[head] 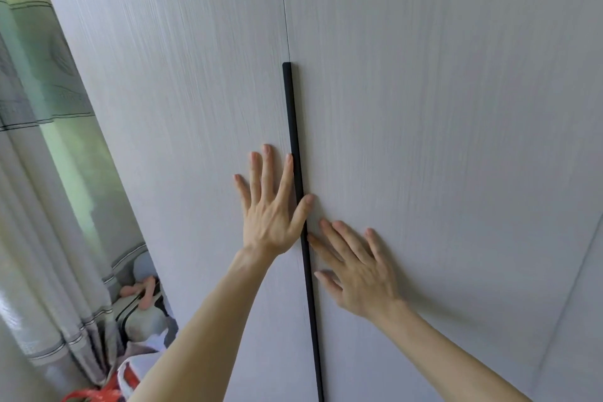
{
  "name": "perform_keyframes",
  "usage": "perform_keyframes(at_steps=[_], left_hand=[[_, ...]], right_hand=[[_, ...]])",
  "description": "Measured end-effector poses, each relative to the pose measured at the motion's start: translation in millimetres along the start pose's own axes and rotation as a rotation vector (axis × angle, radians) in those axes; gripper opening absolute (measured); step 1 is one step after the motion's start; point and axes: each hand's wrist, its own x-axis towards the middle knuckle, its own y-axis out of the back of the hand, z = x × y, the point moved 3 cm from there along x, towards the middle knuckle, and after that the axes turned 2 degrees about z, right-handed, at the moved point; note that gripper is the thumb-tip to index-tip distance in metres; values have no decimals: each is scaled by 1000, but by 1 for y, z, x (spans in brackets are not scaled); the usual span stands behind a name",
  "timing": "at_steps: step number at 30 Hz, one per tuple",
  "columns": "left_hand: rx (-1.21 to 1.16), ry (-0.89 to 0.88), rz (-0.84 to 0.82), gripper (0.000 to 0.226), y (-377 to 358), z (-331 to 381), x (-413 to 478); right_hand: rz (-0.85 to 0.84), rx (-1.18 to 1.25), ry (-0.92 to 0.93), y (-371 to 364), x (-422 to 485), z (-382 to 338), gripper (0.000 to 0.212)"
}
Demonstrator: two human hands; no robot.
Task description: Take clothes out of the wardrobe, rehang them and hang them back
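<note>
Both forearms reach up from six o'clock, bare, and end in flat palms on the wardrobe. My left hand lies just off centre toward seven o'clock on the left door, fingers straight and spread, with the thumb crossing the black handle strip that runs along the seam between the doors. My right hand, at five o'clock, lies flat on the right door, with its fingers fanned toward eleven o'clock and the forefinger tip at the strip's edge. Neither hand grasps anything; both are released and laid flat on the panels.

Both doors look shut, with only a thin seam running up toward twelve. The clothes I'm after are not in sight, so I take them to be behind these panels. I judge this to be either the very start, before opening, or the close after hanging back, and I cannot tell which. If opening, my fingertips must curl behind the strip's edge and pull outward, since flat palms give no purchase.

At nine o'clock hangs a pale curtain, and a heap of soft things sits at seven.
</note>
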Motion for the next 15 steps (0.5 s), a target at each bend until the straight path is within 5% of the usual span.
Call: perform_keyframes(at_steps=[8, 15], left_hand=[[-20, -37, 183, 66, -25, 0, -7], [-8, -10, 124, 64, -21, 8, -13]], right_hand=[[15, -122, 89, -14, -10, 0, 70], [-64, -115, 71, -4, -6, 5, 71]])
